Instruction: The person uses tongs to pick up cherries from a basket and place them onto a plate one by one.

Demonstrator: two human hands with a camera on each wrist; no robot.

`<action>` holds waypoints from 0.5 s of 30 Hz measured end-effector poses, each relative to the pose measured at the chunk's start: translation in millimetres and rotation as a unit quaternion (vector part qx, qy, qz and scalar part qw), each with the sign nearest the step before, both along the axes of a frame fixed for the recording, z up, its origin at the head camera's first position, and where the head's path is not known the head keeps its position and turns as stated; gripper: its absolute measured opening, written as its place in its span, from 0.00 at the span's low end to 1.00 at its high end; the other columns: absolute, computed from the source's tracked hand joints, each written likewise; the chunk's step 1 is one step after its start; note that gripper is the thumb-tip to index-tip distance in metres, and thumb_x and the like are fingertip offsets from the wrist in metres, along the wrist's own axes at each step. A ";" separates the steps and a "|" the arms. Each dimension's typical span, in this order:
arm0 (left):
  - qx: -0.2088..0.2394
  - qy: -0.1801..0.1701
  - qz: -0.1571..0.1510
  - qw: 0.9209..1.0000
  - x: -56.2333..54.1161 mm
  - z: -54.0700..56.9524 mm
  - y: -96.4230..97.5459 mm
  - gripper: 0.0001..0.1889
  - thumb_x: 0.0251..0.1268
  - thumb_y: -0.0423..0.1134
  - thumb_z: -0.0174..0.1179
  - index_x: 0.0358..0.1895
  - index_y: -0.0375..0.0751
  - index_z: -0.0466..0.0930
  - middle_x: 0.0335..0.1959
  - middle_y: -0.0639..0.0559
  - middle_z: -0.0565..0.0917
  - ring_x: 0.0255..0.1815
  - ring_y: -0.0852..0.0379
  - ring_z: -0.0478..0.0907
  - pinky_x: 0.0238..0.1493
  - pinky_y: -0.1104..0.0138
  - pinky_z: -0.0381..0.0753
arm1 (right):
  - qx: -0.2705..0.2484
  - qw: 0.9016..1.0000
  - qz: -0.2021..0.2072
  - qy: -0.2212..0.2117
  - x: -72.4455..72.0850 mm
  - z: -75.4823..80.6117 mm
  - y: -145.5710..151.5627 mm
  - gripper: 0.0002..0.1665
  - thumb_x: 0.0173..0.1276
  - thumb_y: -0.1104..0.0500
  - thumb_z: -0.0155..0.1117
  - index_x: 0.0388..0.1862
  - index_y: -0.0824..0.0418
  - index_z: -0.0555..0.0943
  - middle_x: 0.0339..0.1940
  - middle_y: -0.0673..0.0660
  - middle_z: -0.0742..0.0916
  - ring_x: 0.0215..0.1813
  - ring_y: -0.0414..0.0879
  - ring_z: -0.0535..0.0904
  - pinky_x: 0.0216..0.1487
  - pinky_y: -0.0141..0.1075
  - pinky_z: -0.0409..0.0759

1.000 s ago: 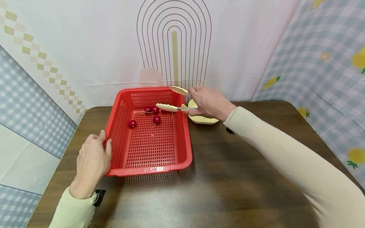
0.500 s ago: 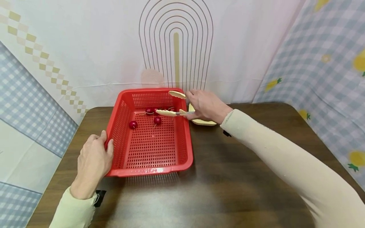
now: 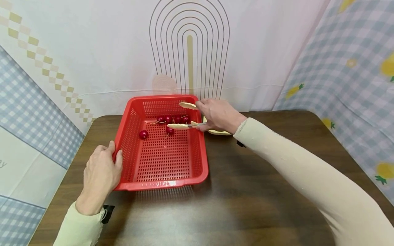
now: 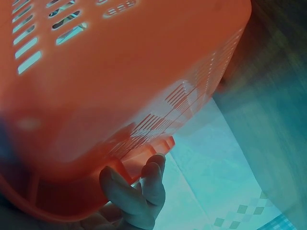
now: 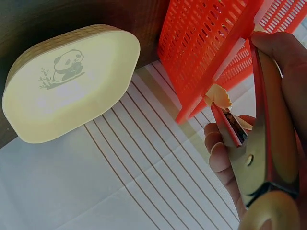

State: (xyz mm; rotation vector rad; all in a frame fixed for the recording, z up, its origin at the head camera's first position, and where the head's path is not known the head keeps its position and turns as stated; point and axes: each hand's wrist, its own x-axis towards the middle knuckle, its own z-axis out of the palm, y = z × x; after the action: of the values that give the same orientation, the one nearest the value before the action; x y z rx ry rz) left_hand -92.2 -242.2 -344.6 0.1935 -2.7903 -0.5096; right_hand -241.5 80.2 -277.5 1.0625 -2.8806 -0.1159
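My left hand grips the left rim of a red perforated plastic basket. In the left wrist view its fingers curl under the rim of the basket. My right hand holds cream-tipped metal tongs over the back right of the basket, with their two arms spread. Nothing shows between the tips. Several shiny dark red cherries with stems lie inside, most near the back wall; one cherry sits apart at left. The lower tip partly covers another cherry.
A cream dish with a panda print stands right of the basket; the right hand mostly hides it in the head view. The brown table meets a patterned white cloth at the back.
My right hand has moved left and down with the tongs, whose tips are now lower over the basket. More cherries show at the back. My left hand stays on the rim.
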 end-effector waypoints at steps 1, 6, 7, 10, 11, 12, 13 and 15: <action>0.000 0.001 0.000 1.000 0.1 0.1 -0.1 0.26 0.75 0.42 0.52 0.70 0.29 0.72 0.47 0.31 0.79 0.41 0.25 0.79 0.35 0.35 0.78 | 0.001 1.000 0.000 -0.003 0.1 0.0 -1.1 0.35 0.59 0.37 0.76 0.50 0.61 0.77 0.37 0.55 0.85 0.37 0.49 0.82 0.42 0.43 0.89; 0.000 -0.002 0.000 1.000 -0.4 -0.8 -0.4 0.27 0.75 0.42 0.52 0.70 0.29 0.72 0.47 0.31 0.79 0.40 0.25 0.79 0.36 0.35 0.78 | 0.001 1.000 0.001 -0.014 0.9 -1.3 -6.6 0.32 0.60 0.40 0.76 0.49 0.60 0.76 0.38 0.55 0.85 0.36 0.48 0.82 0.40 0.41 0.89; 0.000 -0.003 0.000 1.000 -0.5 -0.9 -0.4 0.27 0.75 0.42 0.52 0.70 0.29 0.72 0.47 0.31 0.79 0.40 0.25 0.79 0.36 0.35 0.78 | 0.002 1.000 0.000 -0.015 1.2 -1.5 -7.8 0.31 0.60 0.40 0.76 0.50 0.59 0.77 0.39 0.55 0.85 0.36 0.48 0.82 0.40 0.41 0.89; 0.000 -0.002 0.000 1.000 -0.6 -1.0 -0.2 0.27 0.75 0.42 0.52 0.70 0.29 0.72 0.47 0.30 0.79 0.40 0.25 0.79 0.36 0.35 0.78 | 0.008 1.000 -0.002 -0.016 1.7 -2.2 -10.9 0.31 0.60 0.39 0.76 0.50 0.58 0.77 0.41 0.55 0.86 0.38 0.48 0.83 0.39 0.42 0.89; -0.001 -0.001 -0.002 1.000 -0.6 -1.2 -0.3 0.27 0.75 0.42 0.52 0.70 0.28 0.72 0.47 0.30 0.79 0.40 0.25 0.79 0.35 0.35 0.78 | 0.009 1.000 -0.001 -0.016 2.0 -2.4 -11.8 0.31 0.60 0.40 0.76 0.49 0.58 0.76 0.41 0.56 0.86 0.38 0.48 0.83 0.40 0.42 0.89; -0.001 0.000 -0.002 1.000 -0.7 -1.2 -0.3 0.27 0.75 0.42 0.52 0.70 0.28 0.72 0.47 0.30 0.79 0.39 0.25 0.79 0.35 0.35 0.78 | 0.012 1.000 0.001 -0.015 2.2 -2.6 -12.6 0.31 0.60 0.40 0.76 0.50 0.58 0.77 0.41 0.56 0.86 0.39 0.48 0.83 0.40 0.42 0.89; -0.001 0.001 -0.002 1.000 -0.6 -1.0 -0.2 0.27 0.75 0.42 0.52 0.70 0.28 0.72 0.47 0.30 0.79 0.39 0.25 0.79 0.35 0.35 0.78 | 0.013 1.000 0.004 -0.015 2.2 -2.8 -13.3 0.31 0.60 0.40 0.76 0.50 0.59 0.77 0.41 0.56 0.86 0.39 0.48 0.83 0.40 0.43 0.89; 0.000 0.003 -0.002 1.000 -0.6 -0.7 0.0 0.27 0.75 0.42 0.52 0.69 0.28 0.72 0.46 0.30 0.79 0.39 0.25 0.79 0.36 0.35 0.78 | 0.012 1.000 0.012 -0.015 2.2 -3.1 -14.8 0.30 0.61 0.41 0.76 0.50 0.59 0.77 0.41 0.57 0.86 0.39 0.49 0.83 0.43 0.43 0.89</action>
State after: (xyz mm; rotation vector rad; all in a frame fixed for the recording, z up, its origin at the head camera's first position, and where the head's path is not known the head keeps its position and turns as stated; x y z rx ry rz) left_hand -92.8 -242.3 -345.3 0.1853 -2.7861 -0.5092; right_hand -239.3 65.4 -280.6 1.1117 -2.8998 -0.1343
